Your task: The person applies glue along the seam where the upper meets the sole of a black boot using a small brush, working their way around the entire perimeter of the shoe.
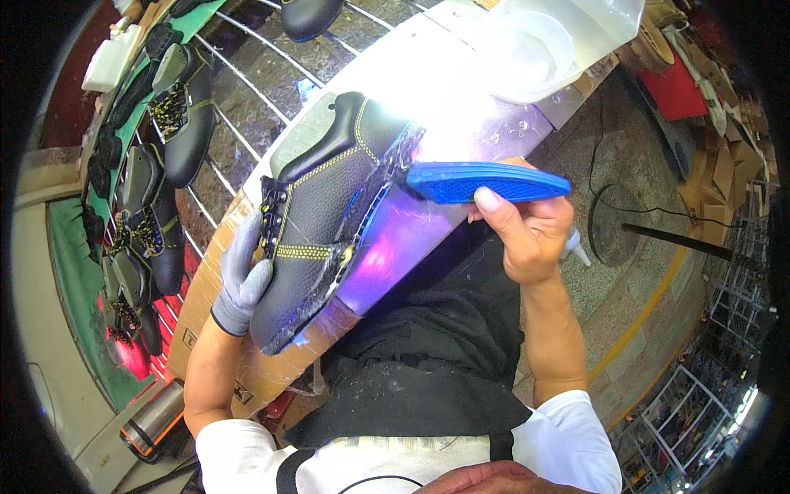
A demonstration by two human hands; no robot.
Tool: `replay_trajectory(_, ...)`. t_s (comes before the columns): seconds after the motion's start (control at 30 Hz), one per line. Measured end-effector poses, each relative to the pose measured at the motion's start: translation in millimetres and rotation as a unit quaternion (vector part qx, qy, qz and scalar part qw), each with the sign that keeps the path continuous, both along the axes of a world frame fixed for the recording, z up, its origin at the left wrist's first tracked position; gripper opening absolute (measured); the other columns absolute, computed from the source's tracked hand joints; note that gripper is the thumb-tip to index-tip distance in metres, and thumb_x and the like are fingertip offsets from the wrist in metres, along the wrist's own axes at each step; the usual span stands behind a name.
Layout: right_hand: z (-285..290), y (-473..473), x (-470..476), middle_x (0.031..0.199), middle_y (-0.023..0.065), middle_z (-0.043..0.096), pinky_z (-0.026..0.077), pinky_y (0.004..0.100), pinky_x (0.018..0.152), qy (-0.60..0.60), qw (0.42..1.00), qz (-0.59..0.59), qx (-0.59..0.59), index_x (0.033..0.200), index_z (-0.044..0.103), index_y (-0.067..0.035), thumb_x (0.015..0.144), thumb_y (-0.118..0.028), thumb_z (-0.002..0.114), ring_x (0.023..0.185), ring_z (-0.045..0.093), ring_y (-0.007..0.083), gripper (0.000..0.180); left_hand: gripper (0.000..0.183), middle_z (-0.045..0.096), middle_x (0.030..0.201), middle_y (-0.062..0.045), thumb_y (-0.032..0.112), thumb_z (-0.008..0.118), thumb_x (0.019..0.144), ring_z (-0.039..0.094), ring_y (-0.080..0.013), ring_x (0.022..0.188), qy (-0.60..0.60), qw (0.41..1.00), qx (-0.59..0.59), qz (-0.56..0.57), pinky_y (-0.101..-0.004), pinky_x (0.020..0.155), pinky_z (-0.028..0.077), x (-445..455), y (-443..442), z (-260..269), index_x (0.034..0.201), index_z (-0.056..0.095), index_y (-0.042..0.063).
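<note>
A black leather shoe upper [321, 210] with yellow stitching and a grey lining lies on its side across the work surface. Its rough lower edge bears whitish residue. Around its laced opening my left hand [244, 272], in a grey glove, has its fingers closed. My right hand [524, 222] is bare and pinches a blue brush-like or scraper-like tool [487, 183], whose exact kind I cannot tell; its dark end meets the shoe's lower edge near the heel. Bright white glare hides part of the surface beyond the heel.
Black shoes [188, 123] stand on a metal rod rack [237, 133] at the left. A translucent plastic container [568, 49] sits at the surface's far end. Cardboard [210, 296] covers the near end, beside a steel flask [154, 420]. A cable crosses the floor at the right.
</note>
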State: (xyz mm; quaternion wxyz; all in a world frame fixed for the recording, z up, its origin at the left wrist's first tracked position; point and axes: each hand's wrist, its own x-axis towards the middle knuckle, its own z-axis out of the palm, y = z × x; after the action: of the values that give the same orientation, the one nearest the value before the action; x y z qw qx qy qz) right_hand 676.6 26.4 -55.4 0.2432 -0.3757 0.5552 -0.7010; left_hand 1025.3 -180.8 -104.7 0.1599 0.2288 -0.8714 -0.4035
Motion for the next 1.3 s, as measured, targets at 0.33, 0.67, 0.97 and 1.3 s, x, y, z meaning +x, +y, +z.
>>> replay_trajectory(0.33, 4.7, -12.0, -17.8, 0.092, 0.0087, 0.072, 0.054, 0.027, 0.071, -0.027, 0.999, 0.026, -0.007, 0.103, 0.07, 0.005, 0.093, -0.001, 0.072, 0.078, 0.067, 0.015, 0.011, 0.087, 0.057, 0.142, -0.028, 0.056, 0.056, 0.092, 0.056, -0.0373, 0.134, -0.014, 0.999, 0.021, 0.024, -0.0435, 0.112, 0.041, 3.9, 5.7, -0.3, 0.146, 0.046, -0.011)
replay_trajectory(0.67, 7.6, -8.2, 6.4, 0.089, 0.0115, 0.071, 0.054, 0.0292, 0.073, 0.281, 0.955, 0.024, -0.096, 0.1, 0.07, 0.006, 0.087, -0.001, 0.077, 0.077, 0.067, 0.0183, 0.017, 0.083, 0.056, 0.144, -0.029, 0.05, 0.058, 0.091, 0.055, -0.0386, 0.134, -0.009, 1.0, -0.015, 0.014, -0.0441, 0.114, 0.04, 13.0, 1.8, -6.9, 0.145, 0.046, -0.011)
replay_trajectory(0.97, 8.2, -5.3, 17.1, 0.091, 0.0129, 0.072, 0.054, 0.0294, 0.072, 0.241, 0.968, 0.002, -0.075, 0.1, 0.071, 0.003, 0.086, -0.003, 0.078, 0.08, 0.069, 0.0203, 0.018, 0.083, 0.057, 0.142, -0.029, 0.05, 0.059, 0.089, 0.056, -0.0385, 0.134, -0.036, 0.998, -0.035, 0.027, -0.0438, 0.113, 0.04, 14.4, 2.9, -0.1, 0.145, 0.047, -0.01)
replay_trajectory(1.3, 11.6, -9.2, 27.7, 0.086, 0.0144, 0.072, 0.054, 0.031, 0.064, 0.272, 0.959, -0.022, -0.076, 0.096, 0.073, 0.003, 0.082, -0.002, 0.08, 0.069, 0.068, 0.0231, 0.017, 0.081, 0.056, 0.143, -0.029, 0.044, 0.059, 0.087, 0.055, -0.0385, 0.135, -0.02, 0.999, -0.034, 0.018, -0.0435, 0.114, 0.039, 14.8, 1.9, 1.1, 0.145, 0.046, -0.011)
